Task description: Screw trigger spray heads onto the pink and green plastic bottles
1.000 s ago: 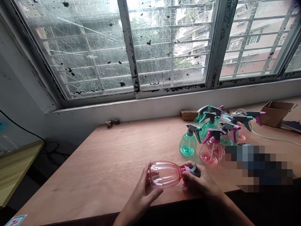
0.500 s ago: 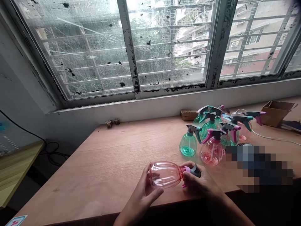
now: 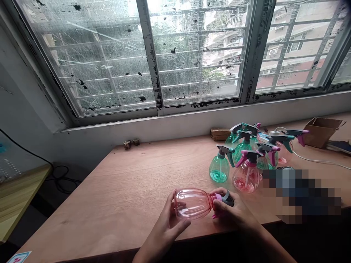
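A clear pink spray bottle (image 3: 193, 204) lies sideways between my hands, above the table's front edge. My left hand (image 3: 170, 223) is curved round its base, thumb below and fingers behind. At the neck, my right hand (image 3: 229, 209) grips the pink collar and dark grey spray head (image 3: 228, 199), partly hiding the trigger. Just beyond stand a green spray bottle (image 3: 219, 170) and another pink spray bottle (image 3: 247, 178), both upright with grey heads.
Several more green and pink spray bottles (image 3: 242, 148) cluster at the right. Behind them are a flat brown box (image 3: 220, 134), an open cardboard box (image 3: 323, 132) and a white cable (image 3: 315, 160). A blurred patch (image 3: 304, 193) covers the right front. Windows line the back.
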Tool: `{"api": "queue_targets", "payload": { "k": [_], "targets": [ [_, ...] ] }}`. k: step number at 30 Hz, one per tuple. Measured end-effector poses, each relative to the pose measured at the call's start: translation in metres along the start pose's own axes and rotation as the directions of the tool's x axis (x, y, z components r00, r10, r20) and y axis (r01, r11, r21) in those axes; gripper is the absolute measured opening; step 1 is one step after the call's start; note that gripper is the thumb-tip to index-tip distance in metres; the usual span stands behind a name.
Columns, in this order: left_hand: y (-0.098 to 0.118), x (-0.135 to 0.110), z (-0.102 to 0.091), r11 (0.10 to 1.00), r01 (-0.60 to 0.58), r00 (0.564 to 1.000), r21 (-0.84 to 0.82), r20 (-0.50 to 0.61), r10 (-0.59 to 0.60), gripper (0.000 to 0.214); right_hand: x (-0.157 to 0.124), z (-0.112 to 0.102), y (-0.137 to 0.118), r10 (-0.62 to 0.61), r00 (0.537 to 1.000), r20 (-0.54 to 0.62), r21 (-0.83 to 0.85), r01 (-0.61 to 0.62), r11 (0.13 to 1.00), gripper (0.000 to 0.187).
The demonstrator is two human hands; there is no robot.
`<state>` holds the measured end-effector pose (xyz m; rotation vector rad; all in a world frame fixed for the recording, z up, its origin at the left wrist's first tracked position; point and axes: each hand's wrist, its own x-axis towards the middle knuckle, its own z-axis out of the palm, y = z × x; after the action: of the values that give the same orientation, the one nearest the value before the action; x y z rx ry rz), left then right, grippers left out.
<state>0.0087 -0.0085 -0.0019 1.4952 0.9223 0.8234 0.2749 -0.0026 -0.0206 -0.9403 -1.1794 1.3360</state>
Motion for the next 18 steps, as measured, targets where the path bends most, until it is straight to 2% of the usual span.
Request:
{"api": "queue_targets", "payload": {
  "k": [18],
  "targets": [
    [0.0012,0.0004,0.0005,1.0,0.008,1.0,0.001,0.006,-0.008,0.094,0.0017,-0.0042,0.0046,-0.009,0.999,0.032,-0.02,0.009,1.0,0.042]
  ]
}}
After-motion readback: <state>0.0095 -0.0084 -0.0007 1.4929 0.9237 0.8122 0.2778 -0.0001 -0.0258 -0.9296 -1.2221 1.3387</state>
